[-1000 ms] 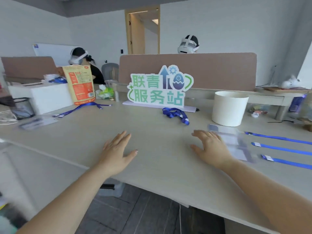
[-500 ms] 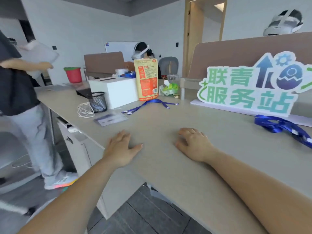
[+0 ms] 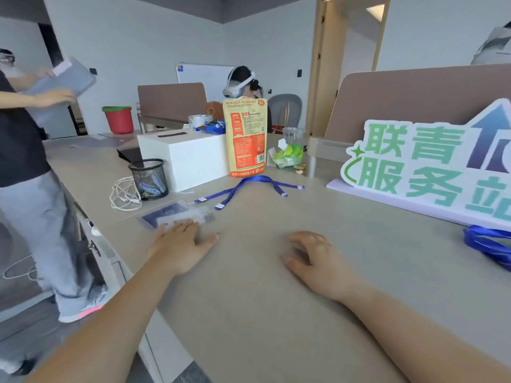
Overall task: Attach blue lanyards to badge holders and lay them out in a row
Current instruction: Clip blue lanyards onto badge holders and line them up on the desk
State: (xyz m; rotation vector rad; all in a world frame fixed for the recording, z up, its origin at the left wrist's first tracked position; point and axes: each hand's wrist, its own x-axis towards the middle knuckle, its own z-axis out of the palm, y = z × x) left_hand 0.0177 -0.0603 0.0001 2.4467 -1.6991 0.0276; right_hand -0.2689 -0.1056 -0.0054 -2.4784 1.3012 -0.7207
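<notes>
From the head camera, both of the person's bare forearms reached out over the pale table (image 3: 249, 313). The left hand (image 3: 181, 246) lay flat with its fingers straight and together, gripping nothing. Its fingertips (image 3: 184, 226) touched the near edge of the clear badge holders (image 3: 171, 212), which lay flat close to the table's left edge. The right hand (image 3: 318, 258) rested on the tabletop well apart from them, fingers loosely bent and holding nothing.

Just beyond the badge holders lay two loose blue lanyards (image 3: 243, 186), their white-tipped ends fanned toward the holders and off to the right. They were not joined to any holder. A second bunch of lanyards (image 3: 489, 241) sat coiled at the right edge, just in front of the green-lettered sign (image 3: 414, 164).

Behind the loose lanyards an orange pouch (image 3: 245, 136) stood upright beside a white box (image 3: 188, 158). A black mesh cup (image 3: 149, 178) and a tangle of white cable (image 3: 124, 193) lay to the box's left. Someone in grey trousers (image 3: 41, 217) stood by the table's left end.
</notes>
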